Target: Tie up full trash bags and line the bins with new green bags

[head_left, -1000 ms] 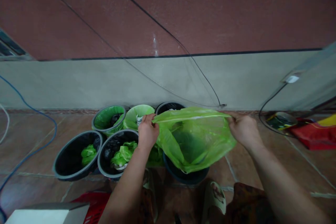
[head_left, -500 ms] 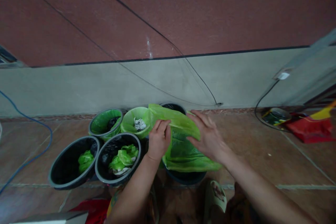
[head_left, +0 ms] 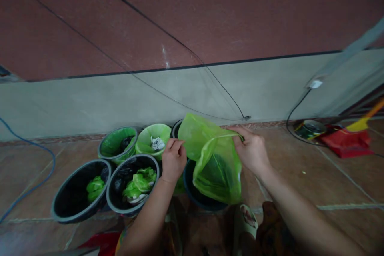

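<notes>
A thin green plastic bag (head_left: 220, 172) hangs over a dark bin (head_left: 189, 180) by my feet, its lower part inside the rim. My right hand (head_left: 252, 148) is closed on a gathered edge of the bag at its upper right. At the bag's left edge my left hand (head_left: 174, 160) has its fingers curled in a pinch, touching the plastic; the exact hold is partly hidden. Left of my left hand stands a black-lined bin (head_left: 112, 196) with crumpled green plastic (head_left: 139, 186) inside.
Further left are another dark bin (head_left: 57, 204) and two green-lined bins, one (head_left: 103, 144) beside the other (head_left: 142, 134). A dark bin rim (head_left: 175, 128) shows behind the bag. A blue hose (head_left: 51, 168) lies left; a red dustpan (head_left: 345, 142) and cable (head_left: 289, 124) lie right.
The bag has gone from spread flat across the bin to hanging with its mouth gathered at the right. My right hand has changed from spread fingers to a grip on its edge.
</notes>
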The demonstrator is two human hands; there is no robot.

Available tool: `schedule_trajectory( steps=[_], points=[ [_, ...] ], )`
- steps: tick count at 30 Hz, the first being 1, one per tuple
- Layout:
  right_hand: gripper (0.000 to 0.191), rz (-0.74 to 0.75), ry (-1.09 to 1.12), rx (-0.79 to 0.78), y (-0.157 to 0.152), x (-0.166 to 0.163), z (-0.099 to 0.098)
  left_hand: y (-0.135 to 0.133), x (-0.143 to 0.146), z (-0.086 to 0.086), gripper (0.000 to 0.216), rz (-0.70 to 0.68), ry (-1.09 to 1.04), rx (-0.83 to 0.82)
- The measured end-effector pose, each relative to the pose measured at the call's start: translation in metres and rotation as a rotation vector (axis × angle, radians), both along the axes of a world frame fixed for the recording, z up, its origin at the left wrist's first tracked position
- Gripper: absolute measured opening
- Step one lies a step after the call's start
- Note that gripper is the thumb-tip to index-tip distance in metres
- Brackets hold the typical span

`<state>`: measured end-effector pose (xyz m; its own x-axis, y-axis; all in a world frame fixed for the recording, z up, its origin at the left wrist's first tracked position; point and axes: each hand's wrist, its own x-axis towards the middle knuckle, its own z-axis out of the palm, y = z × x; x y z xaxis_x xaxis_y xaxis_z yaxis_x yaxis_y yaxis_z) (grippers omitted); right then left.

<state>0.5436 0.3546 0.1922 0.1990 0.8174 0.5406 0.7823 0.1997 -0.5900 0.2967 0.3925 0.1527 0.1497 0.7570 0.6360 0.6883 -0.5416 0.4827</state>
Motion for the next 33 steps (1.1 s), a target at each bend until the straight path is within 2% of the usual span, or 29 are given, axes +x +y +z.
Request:
schedule_trajectory(
  steps=[3,6,9,11,14,18,20,23,25,26,28,30,32,33],
  points=[
    [0.035,0.003,0.035,-0.028,-0.002,-0.005,0.0,-0.013,0.009,0.008,0.021,-0.12,-0.052,-0.078],
    [0.036,-0.007,0.086,-0.02,-0.004,-0.012,0.001,-0.03,0.031,0.005,0.031,-0.225,-0.027,-0.153],
    [0.035,-0.059,0.168,-0.026,-0.005,-0.011,0.008,-0.032,0.048,-0.007,0.014,-0.166,-0.001,-0.215],
    [0.034,-0.101,0.209,-0.047,-0.006,-0.004,0.012,-0.024,0.05,-0.012,0.013,-0.123,-0.041,-0.266],
    [0.032,-0.141,0.234,-0.057,-0.003,0.013,0.014,-0.009,0.037,-0.011,0.012,-0.055,-0.153,-0.304],
    [0.028,-0.166,0.31,-0.14,0.003,0.036,0.013,0.003,0.009,-0.002,0.018,0.12,-0.269,-0.252],
    [0.028,-0.01,0.401,-0.303,-0.001,0.043,0.018,0.006,-0.003,0.001,0.019,0.183,-0.326,-0.252],
    [0.039,0.385,0.478,-0.592,-0.016,0.051,0.033,0.011,-0.016,0.002,0.016,0.216,-0.413,-0.253],
    [0.055,0.556,0.477,-0.658,-0.027,0.058,0.042,0.015,-0.022,0.001,0.013,0.212,-0.47,-0.22],
    [0.064,0.581,0.487,-0.645,-0.028,0.063,0.044,0.017,-0.024,0.001,0.011,0.204,-0.51,-0.216],
    [0.074,0.491,0.544,-0.542,-0.021,0.074,0.04,0.019,-0.026,0.001,0.013,0.169,-0.618,-0.299],
    [0.073,0.256,0.581,-0.362,0.0,0.083,0.024,0.019,-0.027,0.002,0.018,0.117,-0.706,-0.462],
    [0.073,0.038,0.474,-0.193,0.03,0.085,0.0,0.017,-0.026,0.003,0.021,0.058,-0.699,-0.628],
    [0.076,0.018,0.362,-0.171,0.044,0.082,-0.013,0.015,-0.026,0.005,0.023,0.025,-0.654,-0.71]
  ],
)
